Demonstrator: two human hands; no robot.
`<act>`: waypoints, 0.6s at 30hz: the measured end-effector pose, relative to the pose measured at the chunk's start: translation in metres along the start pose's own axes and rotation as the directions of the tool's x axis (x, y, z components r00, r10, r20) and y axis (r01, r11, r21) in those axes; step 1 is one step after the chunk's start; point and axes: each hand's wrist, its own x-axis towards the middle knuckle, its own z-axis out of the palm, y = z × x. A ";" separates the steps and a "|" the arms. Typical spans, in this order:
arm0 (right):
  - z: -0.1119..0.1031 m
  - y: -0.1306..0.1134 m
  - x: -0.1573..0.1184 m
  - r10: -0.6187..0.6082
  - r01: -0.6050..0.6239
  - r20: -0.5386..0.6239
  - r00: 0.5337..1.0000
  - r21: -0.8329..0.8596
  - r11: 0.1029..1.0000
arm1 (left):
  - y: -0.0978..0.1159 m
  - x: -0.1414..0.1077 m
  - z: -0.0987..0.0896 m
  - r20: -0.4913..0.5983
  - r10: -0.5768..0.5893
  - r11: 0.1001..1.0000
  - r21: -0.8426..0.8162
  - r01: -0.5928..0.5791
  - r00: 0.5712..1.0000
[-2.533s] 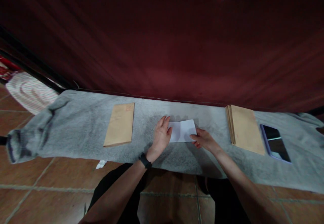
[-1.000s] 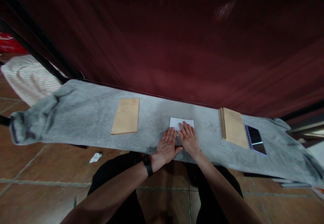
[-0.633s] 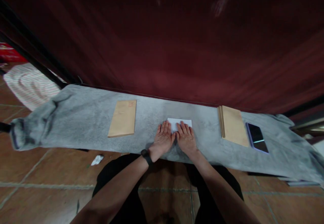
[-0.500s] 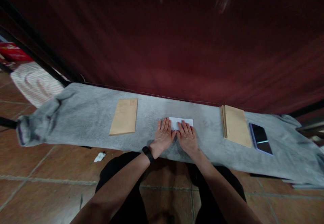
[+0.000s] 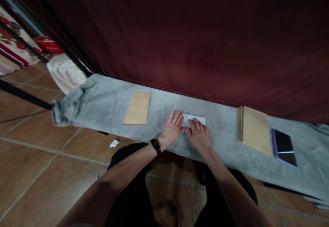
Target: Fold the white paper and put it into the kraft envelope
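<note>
A small white sheet of paper (image 5: 194,118), perhaps folded, lies flat on the grey cloth (image 5: 164,100). My left hand (image 5: 172,127) rests palm down at its left edge with fingers stretched out. On the right part of the paper lies my right hand (image 5: 199,134), flat, its fingers extended and partly covering the sheet. Left of the hands is a brown envelope (image 5: 137,109). To the right sits a stack of several brown envelopes (image 5: 255,129).
Beside the envelope stack lies a phone (image 5: 284,146) in a purple case. A dark red panel (image 5: 180,49) rises behind the cloth. Black metal bars (image 5: 25,95) stand at the left, near a striped cloth (image 5: 65,73). A crumpled white scrap (image 5: 114,143) is on the tiled floor.
The view has swung to the left, so everything sits further right in the picture. My hands stay flat at the paper, with the left hand's fingers spread a little more.
</note>
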 end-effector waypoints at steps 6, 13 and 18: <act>0.000 0.000 -0.001 0.009 -0.009 0.015 1.000 0.026 1.000 | -0.041 -0.007 -0.018 -0.049 -0.152 0.985 -0.092 0.147 0.987; -0.001 -0.003 0.000 0.026 -0.027 0.028 0.999 0.025 0.999 | -0.135 -0.042 -0.034 0.144 -0.902 0.344 -0.332 0.878 0.408; -0.004 -0.005 0.002 0.050 -0.051 0.048 0.998 0.036 0.998 | -0.158 -0.056 -0.041 0.170 -0.929 0.176 -0.579 0.796 0.328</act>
